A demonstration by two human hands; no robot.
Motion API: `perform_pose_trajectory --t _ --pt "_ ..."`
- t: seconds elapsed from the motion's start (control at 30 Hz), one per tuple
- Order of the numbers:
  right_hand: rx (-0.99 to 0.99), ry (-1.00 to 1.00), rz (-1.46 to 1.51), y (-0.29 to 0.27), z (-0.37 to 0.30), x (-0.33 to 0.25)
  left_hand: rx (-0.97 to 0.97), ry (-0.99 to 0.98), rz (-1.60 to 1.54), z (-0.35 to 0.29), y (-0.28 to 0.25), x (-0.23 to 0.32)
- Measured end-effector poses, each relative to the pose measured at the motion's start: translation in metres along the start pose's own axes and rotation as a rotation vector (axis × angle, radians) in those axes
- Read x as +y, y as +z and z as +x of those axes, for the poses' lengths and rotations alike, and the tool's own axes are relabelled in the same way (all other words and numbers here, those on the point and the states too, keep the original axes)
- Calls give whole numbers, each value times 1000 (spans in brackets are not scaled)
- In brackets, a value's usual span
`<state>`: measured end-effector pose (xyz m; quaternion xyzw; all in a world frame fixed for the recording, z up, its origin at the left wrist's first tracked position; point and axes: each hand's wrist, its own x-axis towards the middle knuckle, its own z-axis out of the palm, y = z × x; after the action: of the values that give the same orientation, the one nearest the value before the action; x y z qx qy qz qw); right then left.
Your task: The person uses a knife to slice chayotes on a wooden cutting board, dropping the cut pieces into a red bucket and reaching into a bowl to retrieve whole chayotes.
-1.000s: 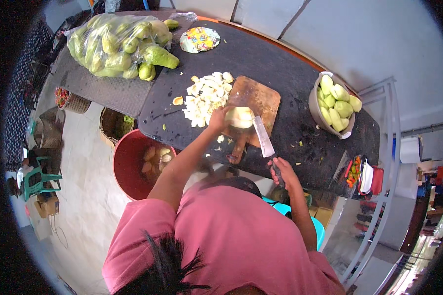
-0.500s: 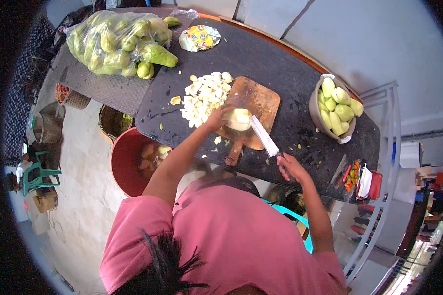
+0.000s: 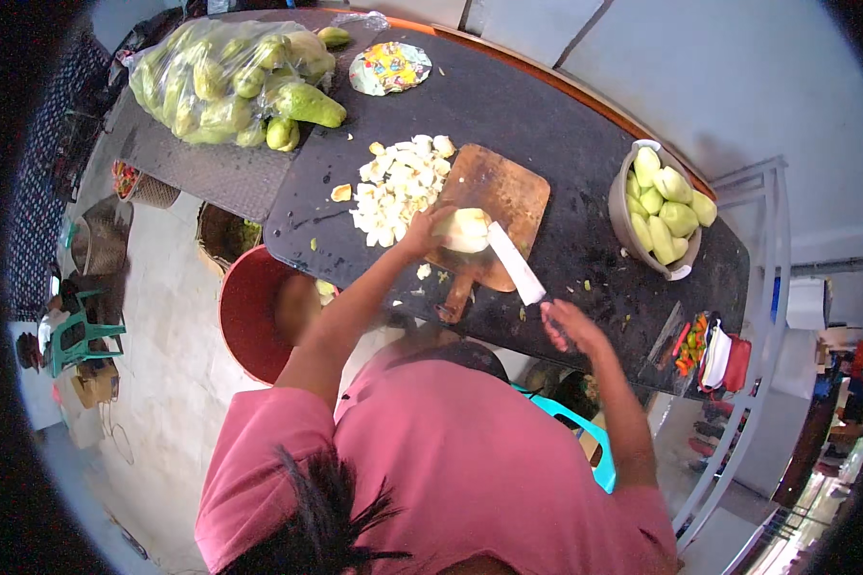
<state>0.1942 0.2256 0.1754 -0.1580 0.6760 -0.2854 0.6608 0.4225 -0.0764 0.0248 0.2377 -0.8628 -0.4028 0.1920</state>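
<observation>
A peeled pale fruit (image 3: pixel 465 230) rests on a brown wooden cutting board (image 3: pixel 503 187) on the dark counter. My left hand (image 3: pixel 422 230) holds the fruit in place from its left side. My right hand (image 3: pixel 568 326) grips the handle of a broad knife (image 3: pixel 516 264), whose pale blade points up and left with its tip against the fruit. A heap of pale cut pieces (image 3: pixel 393 187) lies just left of the board.
A metal bowl (image 3: pixel 633 230) of peeled green fruit stands at the right. A clear bag of whole green fruit (image 3: pixel 225 81) lies far left, a round patterned plate (image 3: pixel 390 67) behind. A red tub (image 3: pixel 251 311) sits on the floor below the dark counter (image 3: pixel 527 105).
The knife blade has swung closer in against the fruit, and my right hand has shifted a little. My left hand stays on the fruit.
</observation>
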Motion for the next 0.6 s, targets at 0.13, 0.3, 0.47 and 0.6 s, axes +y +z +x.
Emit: perform_pose_trajectory --t 0.13,0.3,0.47,0.6 --pt "-12 -27 -127 -16 2 -28 -4 42 -111 6 7 -7" --pt "-102 3 237 22 17 -8 61 -143 -74 -1 17 11" --pt "25 -55 256 59 21 -10 241 -197 -28 -19 39 37" --pt "118 -115 94 53 21 -3 293 -234 -5 -21 36 50"
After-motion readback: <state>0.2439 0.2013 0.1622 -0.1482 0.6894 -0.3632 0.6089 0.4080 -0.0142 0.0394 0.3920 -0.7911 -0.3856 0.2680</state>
